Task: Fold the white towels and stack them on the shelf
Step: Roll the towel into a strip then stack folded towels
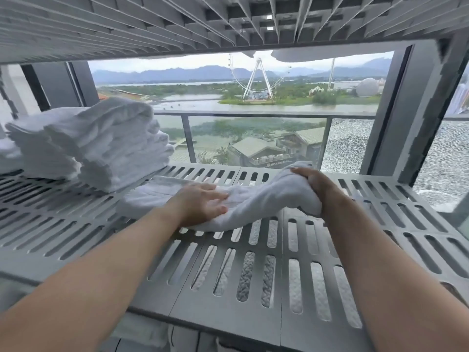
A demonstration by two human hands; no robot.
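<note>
The white towel (253, 199) lies on the grey shelf (365, 177), near the middle. It's a long thin strip, and its long way runs left to right across the shelf, w/ the right end a bit further back. The left end lies flat on the slats. The right end is bunched up and sits up off the shelf.

The L hand (203, 203) lies flat on the towel near its middle, fingers straight, pressing it down. It grips nothing. The R hand (314, 185) has its fingers curled tight round the bunched right end and holds it up.

So we think the next move is a fold along the long way: the R hand brings its end over to the left, past the L hand, to meet the flat end. The R hand has the loose end, so it does the moving; the L hand pins. The flat end lies left of both hands, closer to the L hand.

Further left on the same shelf sits a pile of folded towels (109, 146), v. close to the towel's left end; we can't tell if they touch. Above is the top shelf (101, 29). More white cloth shows thru the slots below. Behind we see a glass rail (253, 114), water & a big wheel (258, 77) far off.
</note>
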